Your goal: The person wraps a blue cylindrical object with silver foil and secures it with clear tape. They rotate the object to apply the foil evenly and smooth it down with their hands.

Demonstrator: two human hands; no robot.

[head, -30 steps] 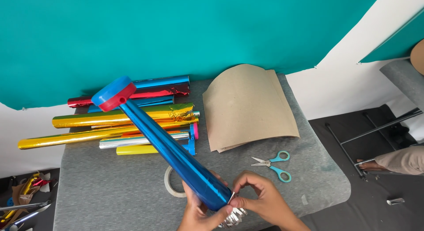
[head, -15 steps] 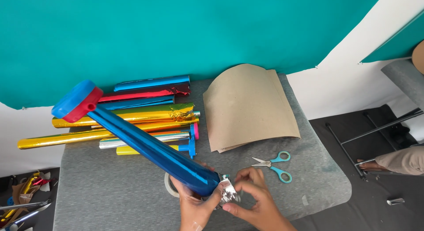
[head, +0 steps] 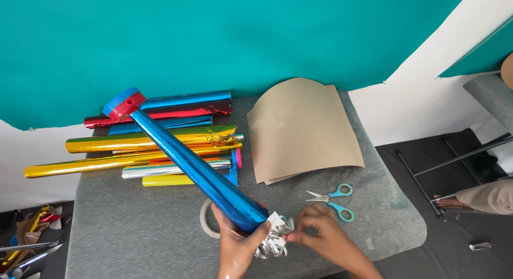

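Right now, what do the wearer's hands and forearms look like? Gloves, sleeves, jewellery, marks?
Both hands are bare: no gloves, and no rings or watch that I can make out. The left hand shows a bare wrist and forearm with a few small whitish flecks near the wrist. The right hand runs into a bare forearm too; no sleeve reaches into view.

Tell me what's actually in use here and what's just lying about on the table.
In use:
left hand gripping the blue foil-wrapped tube
right hand pinching the crumpled silver foil end

Lying about:
scissors
brown paper sheets
foil rolls
tape ring
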